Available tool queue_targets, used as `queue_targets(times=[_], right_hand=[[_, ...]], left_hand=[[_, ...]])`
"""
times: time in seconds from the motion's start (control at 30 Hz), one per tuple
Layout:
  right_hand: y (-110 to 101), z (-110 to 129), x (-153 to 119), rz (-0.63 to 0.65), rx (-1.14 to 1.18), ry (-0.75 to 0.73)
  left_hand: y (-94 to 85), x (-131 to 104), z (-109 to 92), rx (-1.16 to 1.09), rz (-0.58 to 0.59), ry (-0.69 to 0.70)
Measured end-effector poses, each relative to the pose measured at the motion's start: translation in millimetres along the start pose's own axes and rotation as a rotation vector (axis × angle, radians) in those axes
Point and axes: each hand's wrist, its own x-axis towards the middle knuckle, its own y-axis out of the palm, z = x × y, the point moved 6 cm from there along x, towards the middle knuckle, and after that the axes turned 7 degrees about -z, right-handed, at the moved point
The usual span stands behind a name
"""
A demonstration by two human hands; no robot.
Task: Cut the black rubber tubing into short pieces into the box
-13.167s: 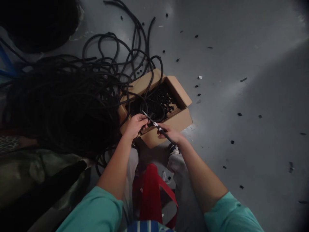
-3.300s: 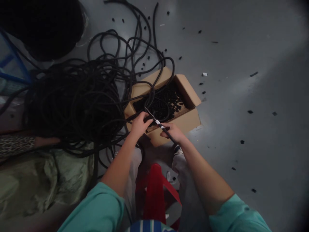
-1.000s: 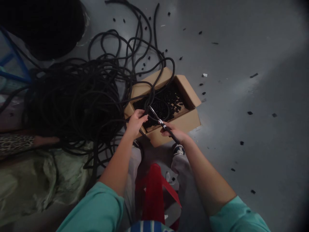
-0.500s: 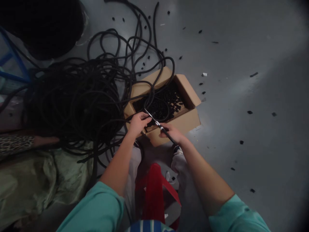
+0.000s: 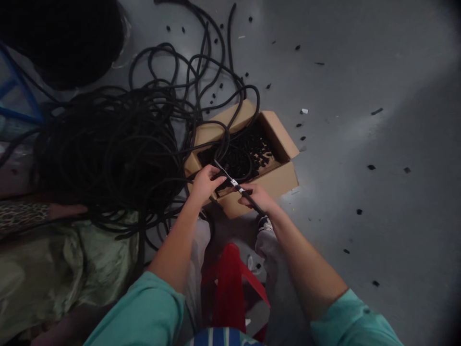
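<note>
My left hand is closed over the left end of an open cardboard box, thumb and fingers pinched round a black cord that comes in from the left. Most of the gripped stretch is hidden by the fingers. In my right hand is a pair of shears with dark handles and thin silver blades, which point up and left beside my left fingertips. Many short black cut pieces lie inside the box, with loops of cord running over it.
A large tangled heap of black cord lies to the left. Another person's forearm reaches toward it. A big dark roll and a blue frame stand upper left. A red stool is below me. Black scraps dot the floor.
Hardly anything differs. Both hands keep their hold over the box, and the whole view has shifted very slightly.
</note>
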Motion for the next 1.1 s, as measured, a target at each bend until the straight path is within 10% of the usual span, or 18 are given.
queue_targets(times=[0.5, 1.1], right_hand=[[2.2, 3.5, 1.8, 0.014, 0.075, -0.044], [5.0, -1.1, -0.2, 0.049, 0.174, 0.108]], left_hand=[[5.5, -7.3, -2.3, 0.084, 0.217, -0.019], [4.6, -4.3, -8.3, 0.312, 0.071, 0.178]])
